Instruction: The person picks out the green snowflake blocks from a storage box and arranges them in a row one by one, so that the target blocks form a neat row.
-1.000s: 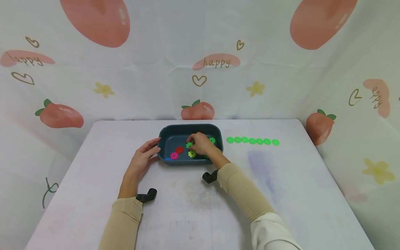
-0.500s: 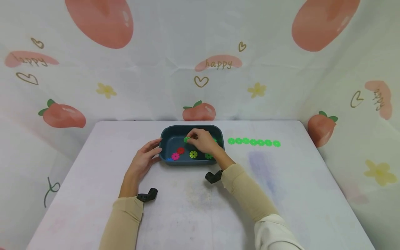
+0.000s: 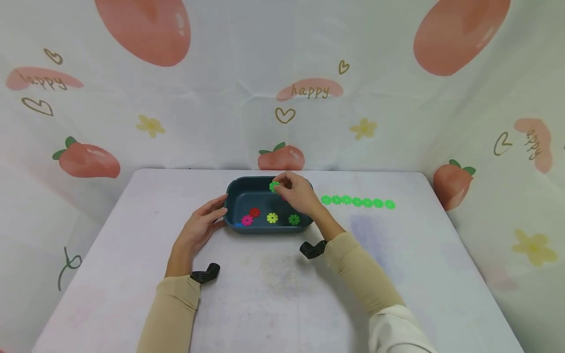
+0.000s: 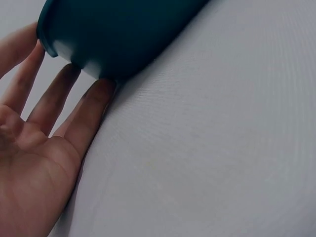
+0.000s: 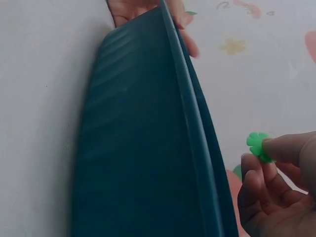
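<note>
My right hand (image 3: 297, 193) pinches a bright green snowflake disc (image 3: 274, 187) between thumb and fingers, over the back of a dark teal tub (image 3: 265, 230). In the right wrist view the green disc (image 5: 257, 143) shows above the tub's rim. My left hand (image 3: 202, 224) rests its extended fingertips on the tub's left end; in the left wrist view the fingers (image 4: 52, 96) touch its outer wall. Inside the tub lie a red disc (image 3: 254, 212), a pink disc (image 3: 246, 220), a yellow disc (image 3: 272, 217) and a darker green disc (image 3: 294, 219). The right hand hides part of the tub.
Several bright green discs (image 3: 358, 202) lie in a row on the white table (image 3: 265, 294), right of the tub. A blue disc (image 3: 239, 224) shows partly at the tub's front left. A printed cloth (image 3: 212, 122) hangs behind the table.
My right hand has risen from the tub's floor toward its back right, carrying the green disc. The left hand has kept its place at the tub's left end.
</note>
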Available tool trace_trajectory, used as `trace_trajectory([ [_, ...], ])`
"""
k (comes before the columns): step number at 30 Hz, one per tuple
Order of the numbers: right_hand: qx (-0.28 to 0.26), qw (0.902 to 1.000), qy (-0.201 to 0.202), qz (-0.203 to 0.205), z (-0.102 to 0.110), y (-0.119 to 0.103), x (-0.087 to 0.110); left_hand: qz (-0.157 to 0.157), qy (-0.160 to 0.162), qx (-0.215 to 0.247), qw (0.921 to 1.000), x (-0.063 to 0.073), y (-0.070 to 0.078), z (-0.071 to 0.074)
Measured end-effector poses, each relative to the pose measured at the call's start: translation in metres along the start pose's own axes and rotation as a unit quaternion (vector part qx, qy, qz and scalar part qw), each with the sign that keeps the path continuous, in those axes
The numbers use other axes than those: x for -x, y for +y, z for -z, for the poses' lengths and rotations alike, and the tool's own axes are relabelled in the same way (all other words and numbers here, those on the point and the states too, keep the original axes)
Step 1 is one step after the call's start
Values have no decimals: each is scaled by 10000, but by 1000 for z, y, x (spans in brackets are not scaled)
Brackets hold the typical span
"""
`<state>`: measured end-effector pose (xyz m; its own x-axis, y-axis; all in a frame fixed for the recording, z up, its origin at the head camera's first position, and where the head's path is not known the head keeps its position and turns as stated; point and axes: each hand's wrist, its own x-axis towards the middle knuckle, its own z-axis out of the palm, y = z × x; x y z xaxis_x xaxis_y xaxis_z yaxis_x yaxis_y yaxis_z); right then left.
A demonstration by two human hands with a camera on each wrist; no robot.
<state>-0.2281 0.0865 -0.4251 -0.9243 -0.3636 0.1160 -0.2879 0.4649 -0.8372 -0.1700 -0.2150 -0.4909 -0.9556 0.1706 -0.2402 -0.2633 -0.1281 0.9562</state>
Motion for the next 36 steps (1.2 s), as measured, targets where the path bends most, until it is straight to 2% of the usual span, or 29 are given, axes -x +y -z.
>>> trace_trajectory([
  [13,-254,9985,483,85,20,2,11,6,17,68,10000,-2,-1,2],
  [17,-186,9980,592,149,28,7,16,-4,-3,46,10000,-2,-1,1],
  [25,-250,9967,769,-119,40,16,23,31,16,71,10000,0,0,0],
  [36,-452,9931,1049,-268,61,24,23,35,-26,121,9999,1,0,0],
])
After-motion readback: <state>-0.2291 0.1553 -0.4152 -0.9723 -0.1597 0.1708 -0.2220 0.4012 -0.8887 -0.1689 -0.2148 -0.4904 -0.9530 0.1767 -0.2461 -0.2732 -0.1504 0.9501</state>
